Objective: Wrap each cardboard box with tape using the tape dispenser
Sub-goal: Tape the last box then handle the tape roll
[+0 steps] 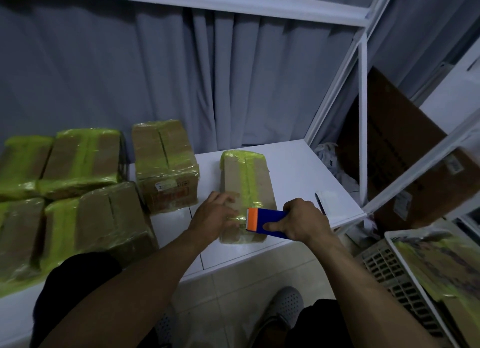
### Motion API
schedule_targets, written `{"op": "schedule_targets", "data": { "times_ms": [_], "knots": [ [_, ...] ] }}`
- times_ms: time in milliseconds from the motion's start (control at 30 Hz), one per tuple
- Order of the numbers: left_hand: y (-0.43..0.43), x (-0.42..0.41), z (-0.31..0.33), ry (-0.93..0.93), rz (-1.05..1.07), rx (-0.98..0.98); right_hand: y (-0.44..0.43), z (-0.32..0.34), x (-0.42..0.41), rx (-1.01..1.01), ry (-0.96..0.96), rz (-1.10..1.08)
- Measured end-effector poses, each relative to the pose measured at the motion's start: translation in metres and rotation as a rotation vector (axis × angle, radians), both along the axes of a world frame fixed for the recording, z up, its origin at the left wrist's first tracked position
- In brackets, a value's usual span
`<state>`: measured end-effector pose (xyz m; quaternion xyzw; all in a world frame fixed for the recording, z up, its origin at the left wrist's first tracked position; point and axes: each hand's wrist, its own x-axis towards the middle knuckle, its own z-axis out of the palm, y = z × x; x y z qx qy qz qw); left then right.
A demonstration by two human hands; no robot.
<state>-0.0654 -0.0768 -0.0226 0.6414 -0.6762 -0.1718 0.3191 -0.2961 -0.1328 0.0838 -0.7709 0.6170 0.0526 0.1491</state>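
Observation:
A narrow cardboard box (246,181) lies on the white table (298,171), with yellow-green tape along its top and over its far end. My left hand (215,212) rests on the box's near left part, fingers spread over it. My right hand (304,221) grips a blue tape dispenser (270,221) with an orange front end. The orange end sits on the box's near top, where a band of tape crosses it.
Several taped boxes (85,163) stand on the left, one (166,165) just beside the narrow box. A dark pen-like thing (320,202) lies right of my right hand. A white crate (405,277) with taped boxes is at lower right, and a big carton (405,155) leans behind the frame.

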Motion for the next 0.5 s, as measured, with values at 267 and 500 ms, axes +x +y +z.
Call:
{"op": "schedule_targets", "data": {
  "times_ms": [267, 500],
  "knots": [
    [0.008, -0.004, 0.011, -0.308, -0.038, -0.057, 0.009, 0.003, -0.015, 0.020, -0.105, -0.021],
    [0.013, 0.010, 0.014, -0.292, -0.015, -0.068, 0.011, 0.014, -0.046, -0.029, -0.120, -0.087]
  ]
}}
